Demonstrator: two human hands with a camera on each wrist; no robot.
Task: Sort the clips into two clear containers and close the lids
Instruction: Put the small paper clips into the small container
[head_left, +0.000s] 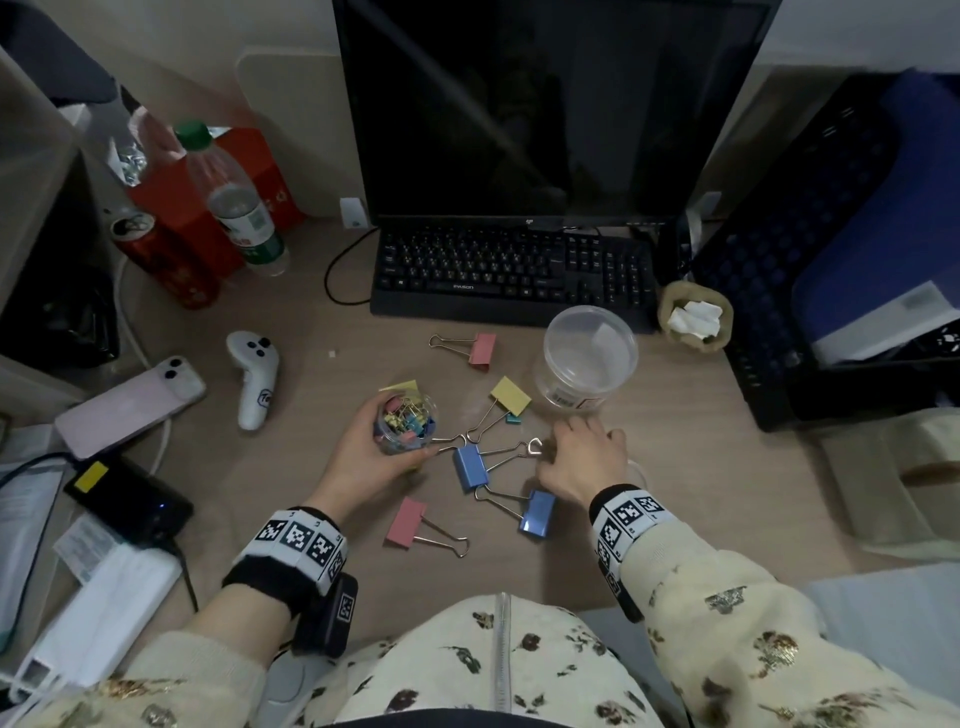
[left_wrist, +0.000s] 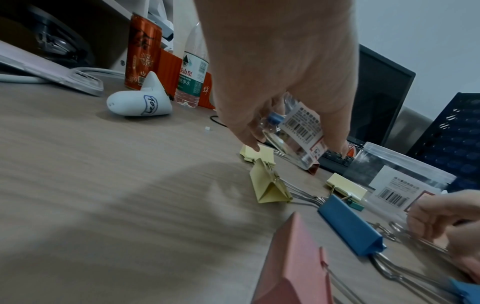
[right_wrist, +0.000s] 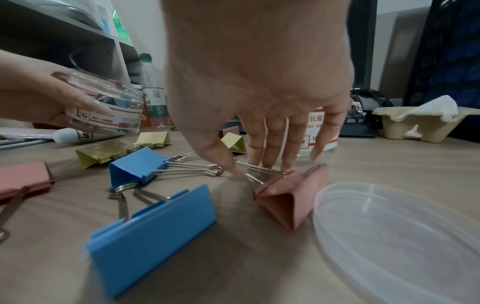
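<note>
My left hand (head_left: 400, 452) grips a small clear jar (head_left: 408, 421) holding several small coloured clips, lifted just off the desk (right_wrist: 109, 111). A big clear container (head_left: 589, 358) stands open near the keyboard. Large binder clips lie between: pink (head_left: 483, 348), yellow (head_left: 511, 396), two blue (head_left: 470, 465) (head_left: 537, 512), and pink (head_left: 405, 522). My right hand (right_wrist: 244, 168) reaches down and pinches the wire handle of another pink clip (right_wrist: 288, 199), which lies on the desk and is hidden under the hand in the head view. A clear lid (right_wrist: 394, 236) lies to its right.
A keyboard (head_left: 514, 275) and monitor (head_left: 550, 104) fill the back. At the left are a white controller (head_left: 254, 379), a phone (head_left: 130, 405), a can (head_left: 161, 260) and a water bottle (head_left: 234, 197). A paper tray (head_left: 693, 317) and a dark crate (head_left: 831, 270) stand at the right.
</note>
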